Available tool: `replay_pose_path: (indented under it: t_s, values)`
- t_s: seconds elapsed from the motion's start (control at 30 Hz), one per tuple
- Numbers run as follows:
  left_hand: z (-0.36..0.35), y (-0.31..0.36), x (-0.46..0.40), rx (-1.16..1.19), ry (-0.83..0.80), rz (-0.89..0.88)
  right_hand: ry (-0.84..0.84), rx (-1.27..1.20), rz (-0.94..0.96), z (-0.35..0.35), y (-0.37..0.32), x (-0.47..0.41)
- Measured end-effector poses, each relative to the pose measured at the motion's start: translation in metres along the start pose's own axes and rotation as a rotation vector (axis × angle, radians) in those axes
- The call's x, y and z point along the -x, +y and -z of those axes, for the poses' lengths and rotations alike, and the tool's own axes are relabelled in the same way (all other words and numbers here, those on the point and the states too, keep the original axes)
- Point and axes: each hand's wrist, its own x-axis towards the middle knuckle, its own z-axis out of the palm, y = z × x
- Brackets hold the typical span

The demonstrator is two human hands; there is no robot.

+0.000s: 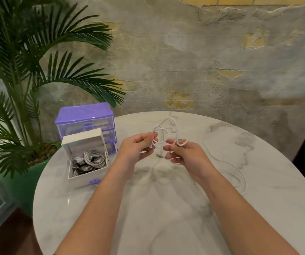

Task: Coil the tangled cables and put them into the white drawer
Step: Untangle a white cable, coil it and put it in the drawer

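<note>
Between the hands, above the table (pixel 166 208): white cable (pixel 163 131), left hand (pixel 138 147) pinching one end, right hand (pixel 184 153) curled round a loop. Long axis lost in loops, slack trailing right and back. Risk: tightening the knot by pulling apart; drawer (pixel 70 170) left of both.

Both bare forearms reached forward from the bottom edge and converged toward the middle. The left hand (pixel 138 147) was raised with its palm turned inward, thumb and fingers curled into a pinch. The right hand (pixel 183 152) sat just beside it, apart, fingers curled and pointing toward the left.
</note>
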Motion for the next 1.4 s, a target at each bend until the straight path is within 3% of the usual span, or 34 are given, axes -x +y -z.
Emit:
replay_pose_path:
  t_s: [0.07,0.13,0.23,0.3,0.57,0.83,1.0,1.17,1.4]
  values:
    - [-0.001,0.001,0.001,0.003,-0.021,0.029,0.086,0.025,0.062,0.003,0.001,-0.002]
    - [-0.003,0.001,0.003,-0.01,-0.055,0.051,0.128,-0.163,0.087,0.005,0.001,-0.004]
    - [-0.008,0.001,0.005,-0.031,-0.075,0.062,0.048,-0.526,0.069,0.004,-0.005,-0.005]
    - [-0.009,0.001,0.006,-0.039,-0.068,0.055,-0.026,-0.623,0.044,0.003,-0.008,-0.004]
    - [-0.01,0.0,0.006,-0.027,-0.061,0.058,-0.073,-0.509,-0.195,0.002,-0.005,-0.001]
    - [-0.007,0.0,0.003,-0.042,0.003,0.027,-0.275,-0.515,-0.155,-0.006,-0.013,0.007]
    - [-0.007,-0.002,0.001,-0.06,0.036,-0.02,-0.282,-0.325,-0.031,-0.012,-0.008,0.007]
    - [0.001,-0.001,-0.003,-0.002,0.109,-0.037,-0.181,-0.243,-0.055,-0.014,-0.011,0.012]
    - [0.005,-0.004,-0.008,0.139,0.233,-0.085,-0.038,0.543,0.034,-0.006,-0.001,0.006]
